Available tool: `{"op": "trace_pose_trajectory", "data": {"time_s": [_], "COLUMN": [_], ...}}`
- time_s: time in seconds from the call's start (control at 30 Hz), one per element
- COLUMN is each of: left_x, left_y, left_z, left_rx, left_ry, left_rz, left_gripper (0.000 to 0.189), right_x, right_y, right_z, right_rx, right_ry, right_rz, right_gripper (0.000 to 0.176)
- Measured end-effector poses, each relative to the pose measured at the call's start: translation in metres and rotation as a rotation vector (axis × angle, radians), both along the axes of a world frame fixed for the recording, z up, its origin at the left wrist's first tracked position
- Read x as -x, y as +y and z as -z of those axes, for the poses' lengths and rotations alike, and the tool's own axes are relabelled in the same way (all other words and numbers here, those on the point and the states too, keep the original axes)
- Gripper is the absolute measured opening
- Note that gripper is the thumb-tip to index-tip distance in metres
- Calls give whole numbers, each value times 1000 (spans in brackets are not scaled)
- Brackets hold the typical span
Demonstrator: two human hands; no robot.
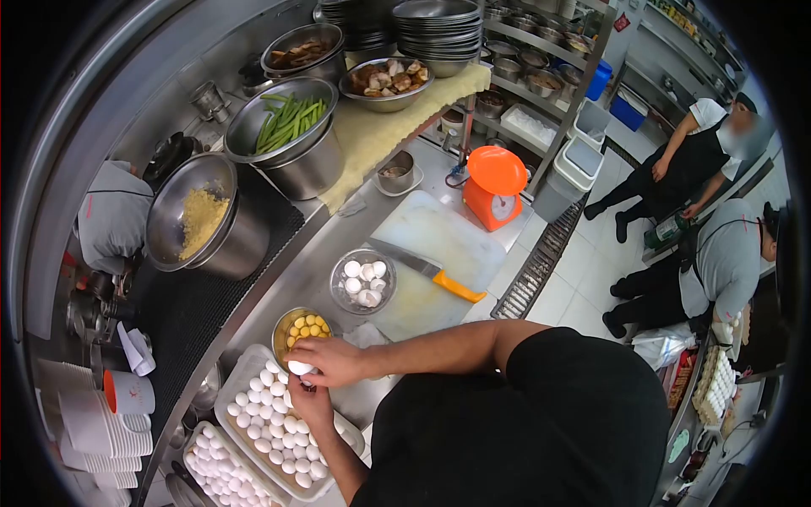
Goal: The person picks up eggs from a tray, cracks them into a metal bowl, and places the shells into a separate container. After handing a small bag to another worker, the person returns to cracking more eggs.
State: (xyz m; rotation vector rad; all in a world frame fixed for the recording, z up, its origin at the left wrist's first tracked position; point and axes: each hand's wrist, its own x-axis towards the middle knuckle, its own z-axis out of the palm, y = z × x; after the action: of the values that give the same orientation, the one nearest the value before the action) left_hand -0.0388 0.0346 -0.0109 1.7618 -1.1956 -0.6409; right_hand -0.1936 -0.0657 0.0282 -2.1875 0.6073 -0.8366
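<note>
A white egg (300, 367) is held between my two hands, just over the near rim of a metal bowl (277, 340) with several yellow yolks (307, 326) in it. My right hand (331, 360) is closed over the egg from above. From below, my left hand (312, 404) has its fingers closed against the same egg; its fingertips are partly hidden. A large white tray (226, 397) of whole white eggs lies under my left forearm. Beyond the yolks, a clear bowl (336, 296) contains several white eggshells (367, 272).
A knife with an orange handle (459, 286) lies across white cutting boards (439, 237), near an orange scale (492, 190). Another egg tray (224, 465) sits at lower left. Bowls of green vegetables (290, 125) and yellow crumbs (203, 221) stand on the shelf. Co-workers (705, 156) are at right.
</note>
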Motion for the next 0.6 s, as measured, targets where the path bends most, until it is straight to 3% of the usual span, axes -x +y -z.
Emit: {"op": "trace_pose_trajectory", "data": {"time_s": [0.13, 0.23, 0.33, 0.4, 0.5, 0.6], "left_x": [8, 4, 3, 5, -2, 12], "left_y": [4, 6, 8, 5, 5, 6], "left_z": [-8, -6, 2, -3, 15, -23], "left_rx": [36, -30, -2, -20, 8, 89], "left_ry": [-37, 181, 401, 469, 274, 100], "left_rz": [-6, 8, 14, 8, 3, 33], "left_gripper": [44, 43, 40, 37, 42, 51], "right_x": [1, -1, 1, 0, -4, -4], "right_y": [-6, 2, 3, -2, -3, -5], "right_z": [2, 14, 20, 28, 43, 48], "right_rx": [-60, -79, -352, -404, -423, -495], "right_ry": [-2, -104, -45, -35, -58, -22], "right_rz": [12, 111, 87, 82, 58, 8], "right_gripper": [58, 56, 53, 50, 45, 40]}}
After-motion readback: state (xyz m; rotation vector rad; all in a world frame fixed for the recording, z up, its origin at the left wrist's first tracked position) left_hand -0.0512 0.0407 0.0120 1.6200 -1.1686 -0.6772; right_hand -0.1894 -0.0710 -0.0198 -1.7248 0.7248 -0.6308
